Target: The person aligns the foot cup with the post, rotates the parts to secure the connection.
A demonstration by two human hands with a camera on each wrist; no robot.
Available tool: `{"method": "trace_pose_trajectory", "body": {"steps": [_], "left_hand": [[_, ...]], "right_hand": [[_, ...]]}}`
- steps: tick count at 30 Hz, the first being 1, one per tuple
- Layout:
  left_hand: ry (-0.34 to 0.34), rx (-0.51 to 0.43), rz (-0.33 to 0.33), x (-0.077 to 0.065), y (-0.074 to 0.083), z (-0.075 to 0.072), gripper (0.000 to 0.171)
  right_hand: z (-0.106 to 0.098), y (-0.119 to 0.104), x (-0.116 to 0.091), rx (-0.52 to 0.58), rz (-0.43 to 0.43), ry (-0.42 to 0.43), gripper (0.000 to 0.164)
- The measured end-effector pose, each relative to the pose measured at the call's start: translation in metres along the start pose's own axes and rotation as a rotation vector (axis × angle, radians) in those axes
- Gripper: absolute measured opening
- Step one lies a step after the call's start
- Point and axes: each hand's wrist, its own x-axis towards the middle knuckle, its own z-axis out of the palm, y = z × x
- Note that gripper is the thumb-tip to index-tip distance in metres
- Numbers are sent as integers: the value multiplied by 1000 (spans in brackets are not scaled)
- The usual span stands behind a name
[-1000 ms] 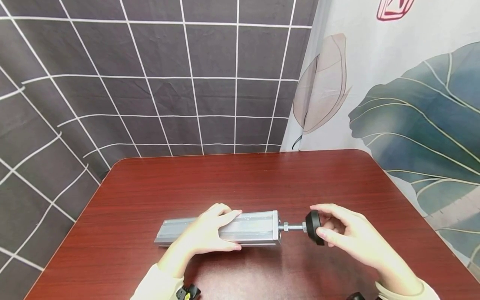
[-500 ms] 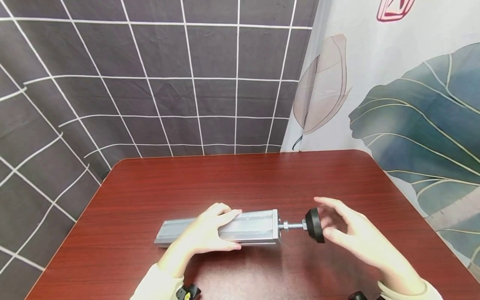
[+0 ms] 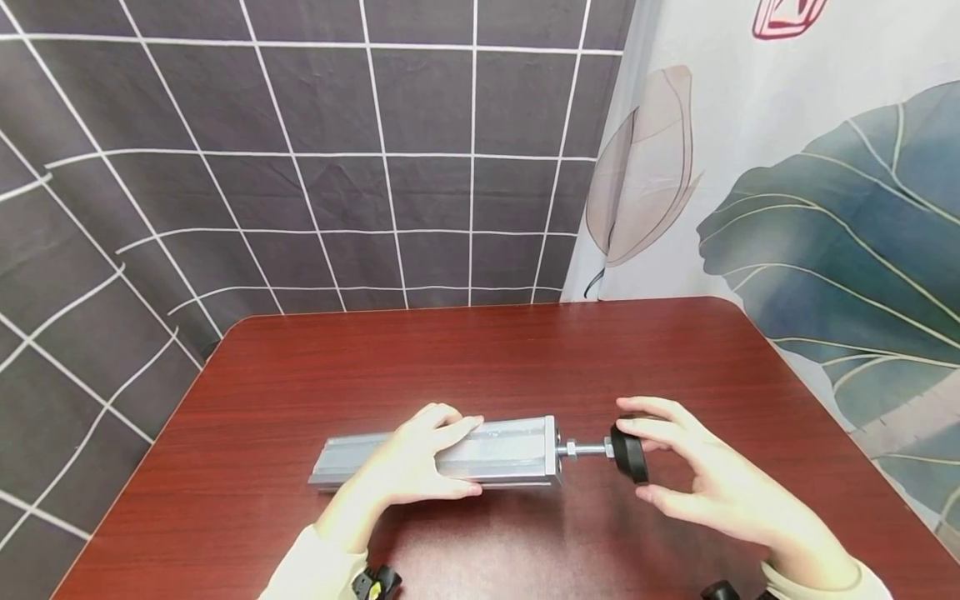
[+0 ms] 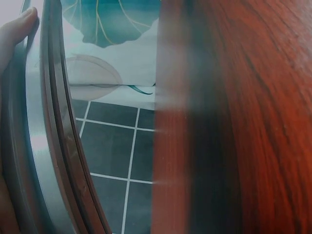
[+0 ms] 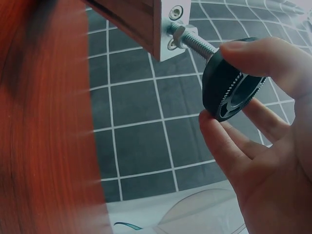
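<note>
A silver aluminium profile [image 3: 513, 450] is held sideways at the near part of the table, in the head view. My left hand [image 3: 416, 458] grips it around the middle, fingers over the far side and thumb on the near side. From its right end plate sticks a threaded rod [image 3: 591, 450] with nuts, ending in a round black levelling foot [image 3: 630, 454]. My right hand [image 3: 712, 479] pinches the foot's rim between thumb and fingers; the right wrist view shows the foot's ribbed hollow underside [image 5: 239, 95]. In the left wrist view, the profile [image 4: 36, 122] runs along the left edge.
The reddish-brown wooden table [image 3: 450, 358] extends behind and beside the hands. A dark grey curtain [image 3: 420, 192] with white grid lines hangs behind it. On the right hangs a white curtain [image 3: 675, 283] with leaf prints.
My right hand came off the foot's edge half a second ago, fingers spread, and now has its fingertips back on the rim. The left hand and the profile stay in place.
</note>
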Motion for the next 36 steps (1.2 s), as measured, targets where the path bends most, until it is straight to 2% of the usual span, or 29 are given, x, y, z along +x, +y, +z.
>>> {"method": "trace_pose_trajectory", "body": {"steps": [4,10,14,17,23,28,36], "left_hand": [[9,-4,9,1,-1,0,71],[5,-9,8,0,0,-1,71],[-2,-10,-1,0,0,-2,71],[-5,-10,-4,0,1,-2,71],[6,-11,7,0,0,-1,71],[18,-11,20,2,-2,0,72],[8,-12,23,2,-2,1,72]], "right_hand": [[0,4,0,34,-35,13,57],[-1,2,2,0,-30,3,56],[-3,-3,3,-11,79,-32,61],[-2,-4,3,9,127,-38,65],[6,4,0,37,56,26,76],[7,3,1,43,129,46,76],[5,-6,6,-44,292,84,55]]}}
